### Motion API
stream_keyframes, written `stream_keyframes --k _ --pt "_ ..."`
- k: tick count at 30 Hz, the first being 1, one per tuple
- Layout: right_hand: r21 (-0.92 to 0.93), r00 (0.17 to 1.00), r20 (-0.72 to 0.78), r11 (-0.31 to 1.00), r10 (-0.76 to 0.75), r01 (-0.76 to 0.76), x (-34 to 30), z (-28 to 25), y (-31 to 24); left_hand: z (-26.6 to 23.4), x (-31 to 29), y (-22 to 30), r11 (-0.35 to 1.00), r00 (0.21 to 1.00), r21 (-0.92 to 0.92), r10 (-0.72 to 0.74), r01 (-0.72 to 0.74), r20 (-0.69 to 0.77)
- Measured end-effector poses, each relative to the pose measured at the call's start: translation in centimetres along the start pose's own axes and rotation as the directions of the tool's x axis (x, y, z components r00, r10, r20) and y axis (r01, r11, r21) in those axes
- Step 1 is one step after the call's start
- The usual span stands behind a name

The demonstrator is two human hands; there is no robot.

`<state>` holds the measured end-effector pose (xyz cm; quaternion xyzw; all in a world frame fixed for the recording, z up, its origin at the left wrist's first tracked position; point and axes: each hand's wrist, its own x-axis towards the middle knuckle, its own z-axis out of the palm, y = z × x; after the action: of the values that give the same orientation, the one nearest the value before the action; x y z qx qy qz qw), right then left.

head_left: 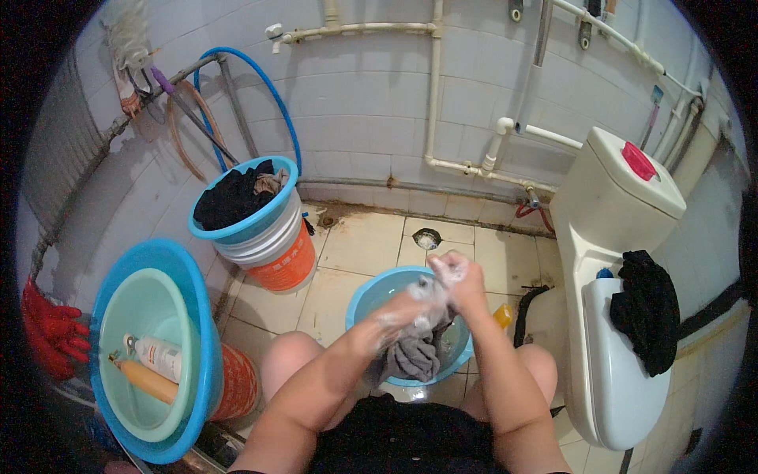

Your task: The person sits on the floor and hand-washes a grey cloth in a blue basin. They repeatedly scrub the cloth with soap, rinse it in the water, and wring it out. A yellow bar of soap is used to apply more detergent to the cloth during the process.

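Observation:
Over a light-blue basin (pixel 360 300) on the floor, both my hands work a soapy grey cloth (pixel 412 357). My left hand (pixel 407 310), smeared with white suds and a little blurred, is closed on the cloth's upper left. Fingers curled, my right hand (pixel 458 278) grips its upper right end, with foam on the knuckles. The bulk of the cloth hangs down in folds near the basin's front rim. Some water shows inside the basin, partly hidden by my hands.
At left, a pale green basin (pixel 118 304) holding two bottles sits in a larger blue basin (pixel 150 251). Behind it, dark clothes (pixel 230 199) fill a basin on a bucket (pixel 283 265). A toilet (pixel 612 209) with black cloth (pixel 646 312) stands right; a floor drain (pixel 427 238) lies ahead.

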<state>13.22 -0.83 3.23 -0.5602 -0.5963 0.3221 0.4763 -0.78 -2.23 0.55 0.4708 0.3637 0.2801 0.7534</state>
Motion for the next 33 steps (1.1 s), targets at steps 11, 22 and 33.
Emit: stream_keyframes --k 11,22,33 --pt "-0.233 0.871 0.486 0.971 0.069 0.052 -0.7 -6.3 -1.5 -3.4 -4.5 6.1 0.559 0.865 -0.68 0.44 -0.474 -0.242" --pt "-0.015 0.959 0.134 0.967 -0.251 0.256 -5.4 2.9 -3.1 -3.0 0.5 0.5 0.687 0.923 -0.623 0.212 -0.373 -0.32" --pt "-0.444 0.951 0.069 0.844 -0.302 0.301 -4.5 4.2 -1.5 -0.7 1.9 -2.7 0.486 0.964 -0.836 0.194 -0.255 -0.181"
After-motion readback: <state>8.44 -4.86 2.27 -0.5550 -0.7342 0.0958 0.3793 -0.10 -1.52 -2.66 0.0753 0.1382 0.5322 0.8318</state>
